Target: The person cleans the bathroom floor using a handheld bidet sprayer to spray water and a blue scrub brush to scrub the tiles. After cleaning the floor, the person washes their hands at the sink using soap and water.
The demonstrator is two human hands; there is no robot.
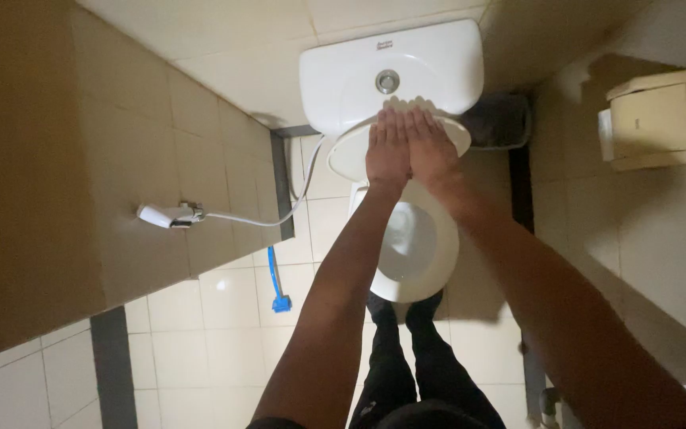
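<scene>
Near the upper middle of the frame, the left hand (388, 148) and the right hand (430, 143) lie side by side, fingers straight and together, palms flat against the raised white toilet lid (348, 159); neither hand curls around anything, both simply press open on the lid's surface. The hands cover most of the lid's centre, so only its rounded edges show to their left and right. Just above the fingertips sits the white cistern (343, 79), with a round metal flush button (387, 81) on top. Below the wrists the toilet bowl (414, 238) opens, its seat partly hidden by the two forearms that cross it; whether the seat is up or down is hard to make out. At the bowl's lower edge the person's dark trouser legs (395, 349) and shoes are dim and blurred. At centre left, a white bidet sprayer (160, 215) hangs on the tiled wall, its hose (279, 210) curving toward the cistern. A blue-handled tool (277, 282) leans below it, its upper end lost in shadow. A dark waste bin (502, 119) stands right of the cistern, and a cream paper dispenser (653, 119) hangs at upper right.
</scene>
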